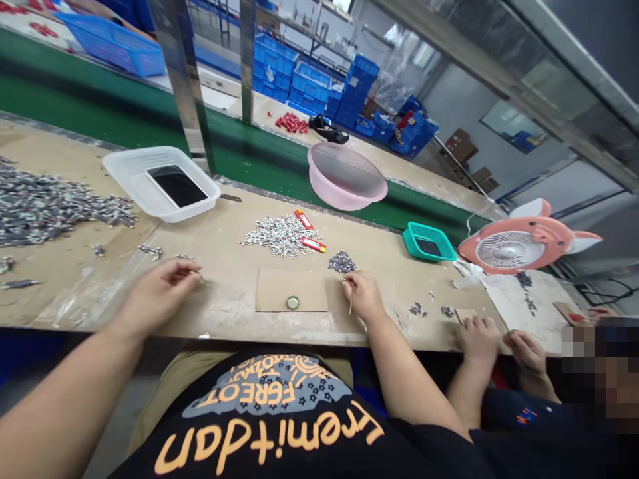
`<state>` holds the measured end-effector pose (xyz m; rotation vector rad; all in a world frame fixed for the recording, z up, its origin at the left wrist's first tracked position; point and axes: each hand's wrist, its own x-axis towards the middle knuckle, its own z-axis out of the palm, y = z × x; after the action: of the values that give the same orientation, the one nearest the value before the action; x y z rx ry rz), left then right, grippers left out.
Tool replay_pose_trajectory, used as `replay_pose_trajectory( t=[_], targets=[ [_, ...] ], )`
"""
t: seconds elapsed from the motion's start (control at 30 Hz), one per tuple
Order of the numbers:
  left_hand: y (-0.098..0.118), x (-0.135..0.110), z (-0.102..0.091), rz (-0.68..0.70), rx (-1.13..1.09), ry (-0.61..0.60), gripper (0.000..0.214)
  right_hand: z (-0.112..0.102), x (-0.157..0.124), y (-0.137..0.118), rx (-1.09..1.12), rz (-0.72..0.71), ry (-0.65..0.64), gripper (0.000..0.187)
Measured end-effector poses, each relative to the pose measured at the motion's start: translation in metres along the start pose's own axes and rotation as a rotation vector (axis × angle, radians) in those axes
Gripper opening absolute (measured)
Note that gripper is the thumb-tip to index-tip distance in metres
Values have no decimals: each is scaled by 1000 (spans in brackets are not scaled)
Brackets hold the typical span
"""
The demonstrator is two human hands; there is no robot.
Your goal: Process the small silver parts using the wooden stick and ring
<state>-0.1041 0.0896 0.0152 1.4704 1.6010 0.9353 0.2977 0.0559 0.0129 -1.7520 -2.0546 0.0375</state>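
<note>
Black printed T-shirt (269, 406) sits just behind the fingers; the left hand (157, 293) pinches a tiny metal part (200, 275), the right hand (363, 296) grasps a thin wooden stick (351, 301), silver metal parts (282, 236) heaped just ahead (kept within easy reach).

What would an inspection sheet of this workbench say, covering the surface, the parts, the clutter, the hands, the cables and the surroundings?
Surface: tan board workbench, scattered with stray parts.
Job's things: heap of silver metal parts; smaller dark heap.
Clutter: white plastic tray, pink basin, teal tray, desk fan.
Grippers: left hand pinches a small metal piece; right hand holds a thin stick.
Cables: white cord; black cables.
Surroundings: green conveyor belt, blue crates, co-worker's hands.
</note>
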Motion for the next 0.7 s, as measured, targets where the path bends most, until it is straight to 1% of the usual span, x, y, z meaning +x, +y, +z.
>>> replay_pose_trajectory(
  t=[0.07,0.13,0.17,0.23,0.3,0.33,0.4,0.5,0.53,0.6,0.7],
  targets=[
    [-7,13,-22,-31,239,66,23,-5,1,21,-165,47,-65,15],
    [-11,22,-36,-31,436,115,26,-8,3,29,-290,64,-136,17],
    [-13,25,-39,8,525,144,28,-8,4,30,-333,61,-165,17],
    [-14,28,-41,166,648,217,30,-8,8,27,-387,44,-209,17],
    [-12,27,-36,350,639,272,29,-8,13,24,-416,19,-244,17],
    [-10,26,-31,415,595,278,28,-8,15,22,-423,4,-261,17],
    [-3,19,-18,506,484,249,23,-9,21,21,-415,-21,-277,16],
    [14,2,11,599,294,150,19,-10,26,19,-384,-31,-264,16],
    [21,-5,23,604,213,101,18,-9,26,16,-349,-31,-247,16],
    [35,-21,48,556,31,-39,19,-9,24,4,-186,-51,-199,13],
    [55,-42,87,344,-278,-306,21,-7,15,-28,205,-102,-133,9]
  ],
)
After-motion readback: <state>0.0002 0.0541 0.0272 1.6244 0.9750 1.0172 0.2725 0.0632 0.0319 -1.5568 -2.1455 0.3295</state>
